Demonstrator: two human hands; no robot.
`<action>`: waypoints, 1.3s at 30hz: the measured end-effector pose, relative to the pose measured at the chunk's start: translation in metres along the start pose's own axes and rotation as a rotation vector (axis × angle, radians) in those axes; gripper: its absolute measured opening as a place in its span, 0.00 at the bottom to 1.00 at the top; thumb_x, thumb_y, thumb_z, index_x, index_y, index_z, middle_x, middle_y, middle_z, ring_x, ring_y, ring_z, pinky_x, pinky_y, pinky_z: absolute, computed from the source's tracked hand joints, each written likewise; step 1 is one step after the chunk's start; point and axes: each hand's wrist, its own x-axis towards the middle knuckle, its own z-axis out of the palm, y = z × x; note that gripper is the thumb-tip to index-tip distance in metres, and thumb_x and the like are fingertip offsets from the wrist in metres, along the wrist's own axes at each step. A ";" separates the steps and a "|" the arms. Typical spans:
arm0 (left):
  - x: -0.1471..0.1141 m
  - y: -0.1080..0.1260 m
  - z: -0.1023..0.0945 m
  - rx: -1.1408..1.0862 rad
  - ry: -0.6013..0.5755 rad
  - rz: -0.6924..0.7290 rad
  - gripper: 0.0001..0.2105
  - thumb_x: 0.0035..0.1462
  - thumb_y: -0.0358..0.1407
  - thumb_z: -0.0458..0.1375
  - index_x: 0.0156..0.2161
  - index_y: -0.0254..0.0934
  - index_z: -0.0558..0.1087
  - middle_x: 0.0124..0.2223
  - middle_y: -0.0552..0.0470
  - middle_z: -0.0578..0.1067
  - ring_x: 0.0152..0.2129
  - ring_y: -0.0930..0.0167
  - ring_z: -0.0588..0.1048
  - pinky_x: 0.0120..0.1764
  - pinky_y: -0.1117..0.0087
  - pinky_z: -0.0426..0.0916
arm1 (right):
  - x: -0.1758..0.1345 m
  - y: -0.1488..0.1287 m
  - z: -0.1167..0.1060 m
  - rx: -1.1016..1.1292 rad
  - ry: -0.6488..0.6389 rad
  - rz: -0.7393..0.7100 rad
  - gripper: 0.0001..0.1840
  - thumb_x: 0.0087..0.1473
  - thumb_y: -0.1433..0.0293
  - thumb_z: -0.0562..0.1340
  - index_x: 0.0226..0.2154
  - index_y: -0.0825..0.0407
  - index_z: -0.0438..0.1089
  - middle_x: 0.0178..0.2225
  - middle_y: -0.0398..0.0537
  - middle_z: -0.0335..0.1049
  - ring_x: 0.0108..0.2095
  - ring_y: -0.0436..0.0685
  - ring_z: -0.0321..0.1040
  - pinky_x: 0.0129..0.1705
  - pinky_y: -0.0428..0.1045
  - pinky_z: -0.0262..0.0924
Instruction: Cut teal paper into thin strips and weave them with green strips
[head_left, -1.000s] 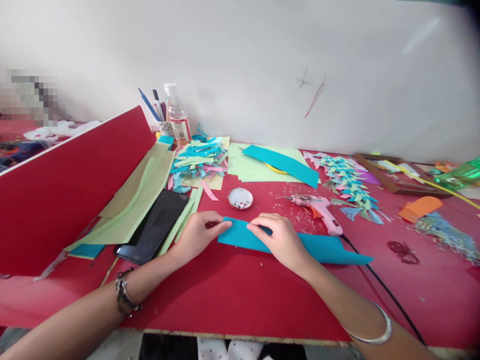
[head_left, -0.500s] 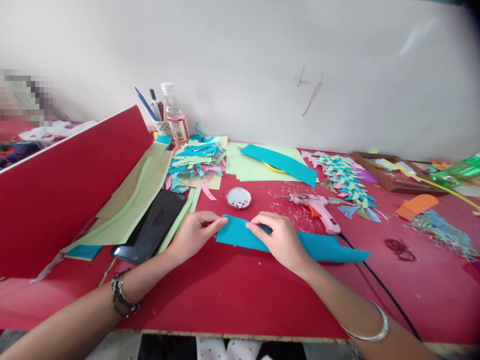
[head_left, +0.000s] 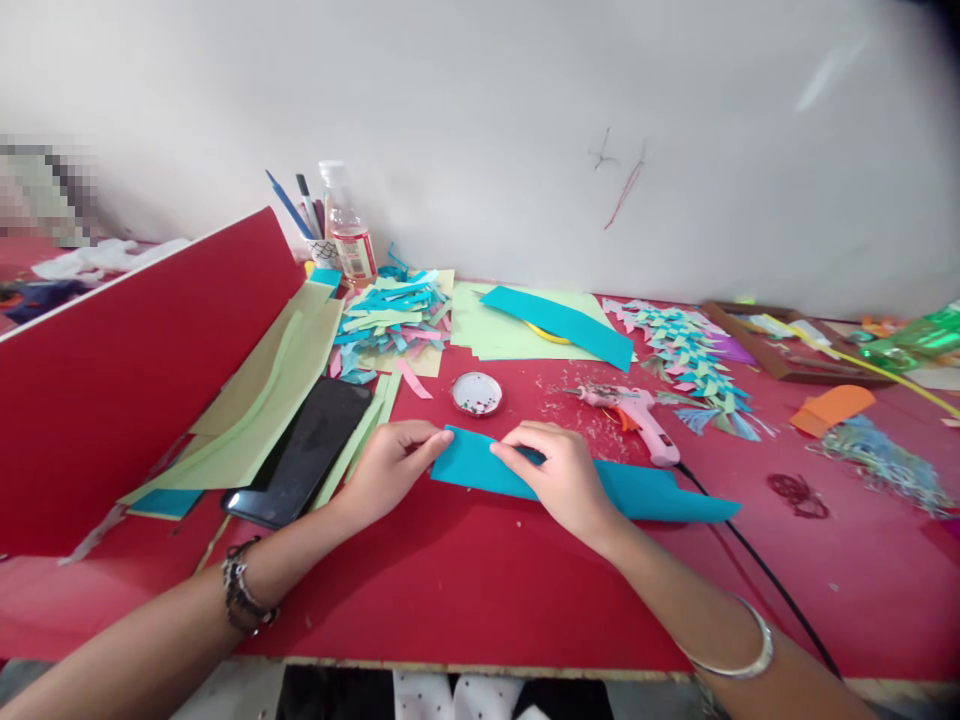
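A long strip of blue paper [head_left: 637, 490] lies across the front of the red table, its right end curling toward the glue gun's cord. My left hand [head_left: 394, 462] pinches the strip's upper left corner between thumb and fingertips. Further along the same top edge, my right hand [head_left: 559, 475] pinches the paper too, and it hides the strip's middle. Just beyond the hands sits a round lid [head_left: 476, 394] with small bits in it. To its right rests a pink glue gun [head_left: 637, 412].
A black phone [head_left: 307, 450] and green paper sheets [head_left: 262, 400] lie left, beside an upright red board [head_left: 150, 390]. Behind are a heap of paper strips [head_left: 397, 315], a bottle [head_left: 352, 235] and a pen cup [head_left: 325, 253]. A folded-paper piece [head_left: 694, 355] and brown tray [head_left: 787, 350] lie right.
The view has shifted very slightly. Both hands keep the same pinch on the blue paper, and nothing else has visibly moved.
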 end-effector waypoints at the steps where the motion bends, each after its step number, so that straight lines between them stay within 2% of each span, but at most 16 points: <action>1: 0.000 0.000 0.000 0.013 0.003 0.008 0.17 0.55 0.38 0.46 0.17 0.35 0.51 0.18 0.59 0.51 0.16 0.79 0.53 0.21 0.76 0.49 | 0.000 0.000 0.000 -0.007 0.002 -0.002 0.11 0.51 0.66 0.55 0.21 0.52 0.65 0.22 0.43 0.67 0.25 0.49 0.62 0.28 0.45 0.52; 7: 0.000 0.000 -0.002 0.096 0.037 0.062 0.17 0.55 0.37 0.46 0.18 0.35 0.51 0.18 0.59 0.53 0.17 0.79 0.54 0.22 0.76 0.49 | 0.001 0.004 0.000 -0.013 -0.012 0.008 0.12 0.51 0.65 0.55 0.20 0.53 0.63 0.22 0.43 0.65 0.24 0.49 0.61 0.28 0.44 0.51; 16: 0.007 -0.006 -0.023 0.202 0.211 0.107 0.15 0.54 0.36 0.48 0.19 0.33 0.59 0.19 0.58 0.56 0.18 0.79 0.55 0.22 0.77 0.51 | 0.007 0.022 -0.016 -0.017 -0.090 -0.027 0.13 0.52 0.65 0.54 0.21 0.53 0.62 0.20 0.41 0.63 0.22 0.47 0.58 0.26 0.42 0.49; 20: 0.010 -0.004 -0.032 0.320 0.200 0.138 0.15 0.56 0.37 0.46 0.21 0.33 0.63 0.19 0.56 0.61 0.18 0.78 0.58 0.22 0.77 0.54 | 0.008 0.024 -0.024 -0.093 -0.111 -0.075 0.13 0.54 0.65 0.51 0.23 0.53 0.64 0.21 0.42 0.65 0.22 0.47 0.59 0.26 0.43 0.49; 22: 0.011 -0.001 -0.035 0.450 0.180 0.187 0.13 0.56 0.36 0.46 0.27 0.32 0.67 0.24 0.53 0.67 0.22 0.75 0.64 0.26 0.76 0.59 | 0.008 0.023 -0.025 -0.187 -0.095 -0.120 0.13 0.54 0.66 0.51 0.24 0.53 0.64 0.22 0.44 0.66 0.23 0.48 0.60 0.28 0.44 0.50; 24: 0.010 0.007 -0.036 0.654 0.185 0.263 0.11 0.55 0.36 0.47 0.39 0.32 0.68 0.36 0.47 0.70 0.33 0.69 0.67 0.35 0.71 0.61 | 0.008 0.021 -0.023 -0.296 -0.065 -0.190 0.14 0.55 0.66 0.51 0.23 0.53 0.65 0.22 0.44 0.67 0.23 0.49 0.60 0.29 0.44 0.49; 26: 0.009 0.018 -0.032 0.866 0.168 0.360 0.16 0.54 0.35 0.48 0.48 0.34 0.62 0.45 0.44 0.68 0.42 0.64 0.65 0.43 0.64 0.59 | 0.008 0.016 -0.021 -0.390 -0.045 -0.278 0.15 0.55 0.66 0.51 0.22 0.54 0.65 0.20 0.44 0.67 0.22 0.49 0.60 0.30 0.45 0.49; 27: 0.009 0.024 -0.029 0.946 0.132 0.410 0.16 0.54 0.35 0.48 0.49 0.35 0.61 0.46 0.44 0.67 0.44 0.63 0.64 0.44 0.62 0.58 | 0.008 0.012 -0.019 -0.426 -0.040 -0.322 0.15 0.55 0.66 0.51 0.22 0.54 0.64 0.20 0.44 0.67 0.22 0.49 0.60 0.30 0.45 0.49; 29: 0.008 0.035 -0.020 1.013 0.014 0.489 0.12 0.56 0.34 0.46 0.45 0.37 0.65 0.41 0.47 0.70 0.40 0.65 0.66 0.44 0.63 0.57 | 0.009 0.004 -0.018 -0.478 -0.032 -0.391 0.17 0.55 0.66 0.50 0.20 0.54 0.64 0.18 0.43 0.66 0.21 0.48 0.59 0.29 0.45 0.48; 32: 0.007 0.045 -0.007 1.021 -0.092 0.507 0.12 0.58 0.34 0.43 0.31 0.36 0.67 0.27 0.53 0.71 0.26 0.71 0.69 0.35 0.69 0.61 | 0.008 -0.005 -0.018 -0.499 -0.013 -0.419 0.18 0.56 0.66 0.49 0.18 0.54 0.62 0.16 0.43 0.63 0.20 0.48 0.58 0.28 0.45 0.48; 35: 0.006 0.046 -0.003 1.043 -0.100 0.515 0.12 0.58 0.33 0.44 0.26 0.36 0.65 0.22 0.55 0.68 0.19 0.73 0.67 0.25 0.72 0.57 | 0.006 -0.005 -0.023 -0.434 -0.010 -0.384 0.16 0.55 0.65 0.50 0.20 0.53 0.63 0.18 0.42 0.65 0.21 0.48 0.59 0.29 0.45 0.48; 39: 0.002 0.041 -0.015 1.090 -0.101 0.496 0.10 0.56 0.32 0.46 0.25 0.36 0.64 0.21 0.56 0.67 0.18 0.74 0.66 0.22 0.73 0.53 | 0.000 0.005 -0.034 -0.339 -0.044 -0.282 0.13 0.54 0.64 0.52 0.24 0.53 0.65 0.22 0.44 0.68 0.24 0.49 0.61 0.30 0.45 0.49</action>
